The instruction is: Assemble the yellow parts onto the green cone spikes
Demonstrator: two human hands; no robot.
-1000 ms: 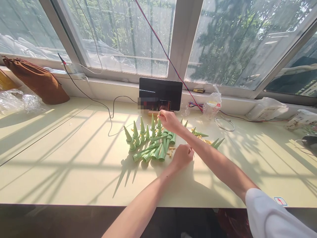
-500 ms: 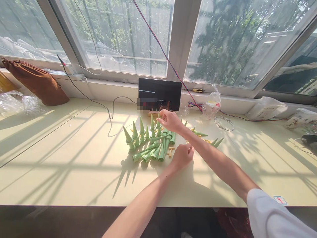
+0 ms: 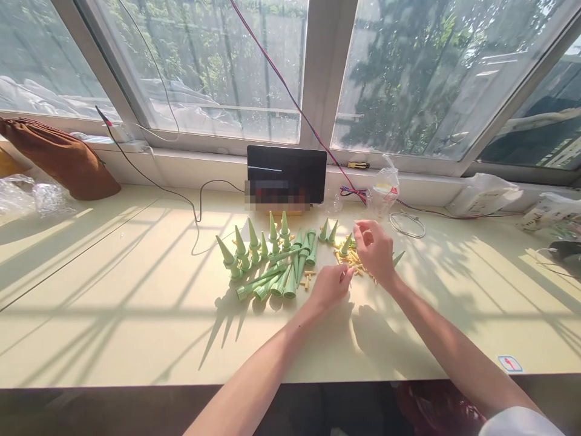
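Several green plastic cones (image 3: 254, 248) stand upright in a cluster on the pale yellow table (image 3: 113, 303). More green cones (image 3: 272, 281) lie flat in front of them. Small yellow pegs (image 3: 348, 259) are scattered to the right. My left hand (image 3: 330, 286) rests on the table beside the lying cones, its fingers curled in a pinch on something too small to name. My right hand (image 3: 374, 251) hovers over the yellow pegs with its fingers loosely apart and nothing seen in them.
A black tablet (image 3: 285, 175) leans against the window sill behind the cones. A brown bag (image 3: 59, 157) and clear plastic wrap (image 3: 31, 197) lie at the far left. A plastic bag (image 3: 385, 191), a coiled cable (image 3: 408, 224) and white packets (image 3: 485, 194) sit at the right.
My right hand has left the upright cones at the back and moved right and nearer, over the yellow pegs. My left hand has stayed put.
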